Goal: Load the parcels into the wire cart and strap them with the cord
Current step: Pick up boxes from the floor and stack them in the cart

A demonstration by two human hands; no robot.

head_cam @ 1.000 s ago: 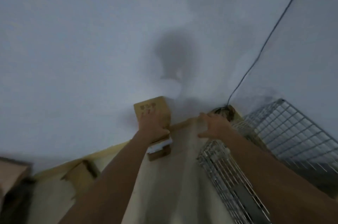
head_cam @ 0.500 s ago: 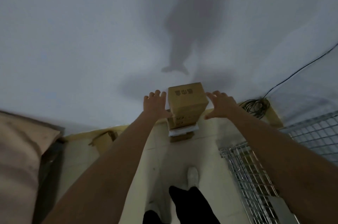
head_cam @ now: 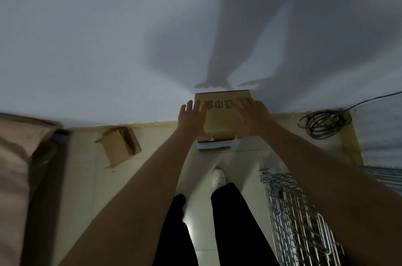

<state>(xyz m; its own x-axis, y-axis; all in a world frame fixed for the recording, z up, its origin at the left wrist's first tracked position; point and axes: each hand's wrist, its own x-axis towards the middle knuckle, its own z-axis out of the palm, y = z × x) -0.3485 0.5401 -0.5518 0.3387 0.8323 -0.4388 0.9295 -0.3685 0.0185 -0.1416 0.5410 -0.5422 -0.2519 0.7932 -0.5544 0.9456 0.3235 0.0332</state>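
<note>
Both hands, left [head_cam: 191, 117] and right [head_cam: 253, 113], flat-fingered, clasp the top cardboard box's [head_cam: 221, 118] sides; stiff, probably light, I judge.

- We judge this a bare storage or packing room, dimly lit.
- A plain white wall [head_cam: 87, 37] meets a pale tiled floor [head_cam: 82, 178] along a yellowish skirting [head_cam: 152, 123].
- Cardboard boxes [head_cam: 221, 118] stand stacked against the wall; an opened box [head_cam: 119, 148] lies on the floor to the left.
- A wire cart [head_cam: 300, 222] of metal mesh stands at the right.
- A coiled dark cable [head_cam: 324, 122] lies in the corner.
- We cannot tell what the large object at the far left is.
</note>
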